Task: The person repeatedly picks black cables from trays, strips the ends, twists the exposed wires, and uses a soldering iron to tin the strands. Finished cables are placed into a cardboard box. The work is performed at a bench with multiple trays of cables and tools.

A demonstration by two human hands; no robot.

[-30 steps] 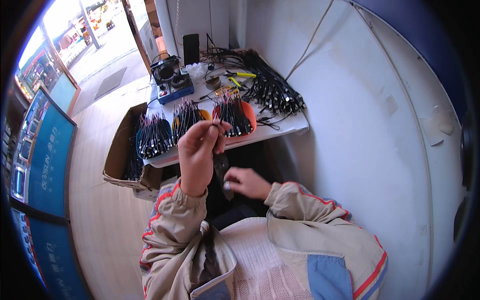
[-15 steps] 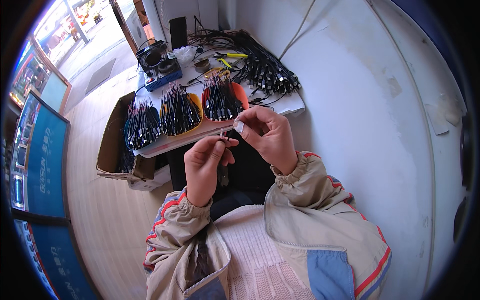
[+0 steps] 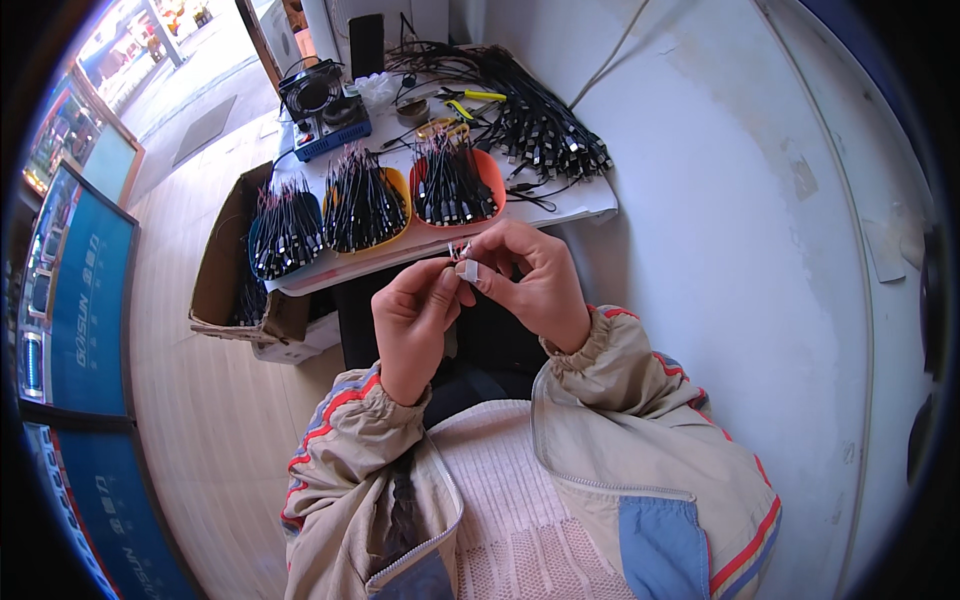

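Note:
Over my lap, just off the near edge of the table, both hands meet at the fingertips. My left hand [image 3: 413, 312] is closed in a pinch on a thin cable, mostly hidden by the fingers. Its short reddish and pale wire ends [image 3: 458, 250] stick up between the hands. My right hand [image 3: 538, 285] pinches at these wire ends, its thumb and forefinger pressed close to the left fingertips. A white strip [image 3: 468, 271] is wrapped round the right thumb. Exactly how the fingers grip the wires is too small to make out.
Black cables fill a blue tray [image 3: 257, 262], a yellow tray [image 3: 404, 192] and a red tray [image 3: 490, 185] along the table's near edge. More cables [image 3: 545, 130] lie behind, beside yellow-handled pliers [image 3: 485, 96]. A small fan device [image 3: 318, 105] stands back left; a cardboard box [image 3: 225, 270] sits left.
My right hand has come down and leftward to the left hand's fingertips; they were apart before. The left hand has risen slightly. The whole view has shifted a little.

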